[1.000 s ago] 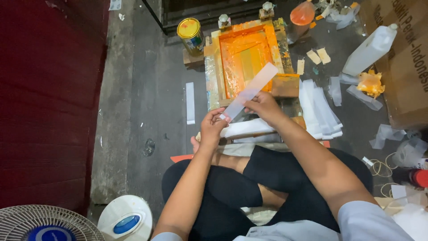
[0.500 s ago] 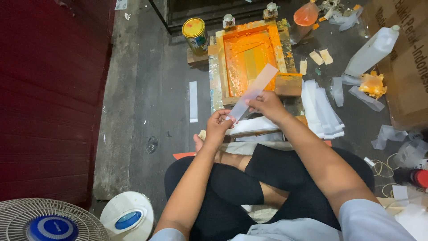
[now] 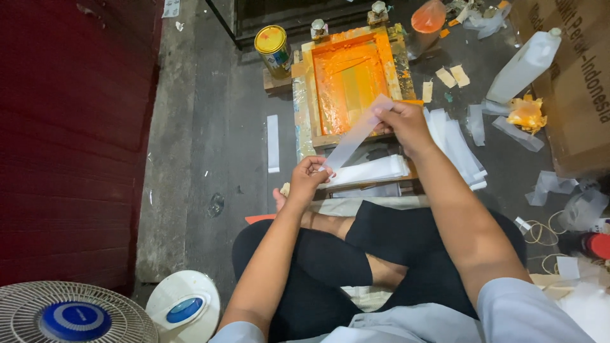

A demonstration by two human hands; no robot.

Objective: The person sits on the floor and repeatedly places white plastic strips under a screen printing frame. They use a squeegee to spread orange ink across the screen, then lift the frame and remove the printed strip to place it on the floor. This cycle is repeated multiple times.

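Looks like the loading step: both hands grip one clear plastic strip [image 3: 356, 136], left hand [image 3: 308, 178] pinching the near end, right hand [image 3: 400, 121] the far end, stretched just over the orange-inked screen frame [image 3: 349, 82]. Next it probably needs squaring up with the frame.

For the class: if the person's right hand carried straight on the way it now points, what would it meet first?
Probably the orange-inked printing screen: the right hand, pinching a translucent strip, points toward it. Height above the frame is unclear.
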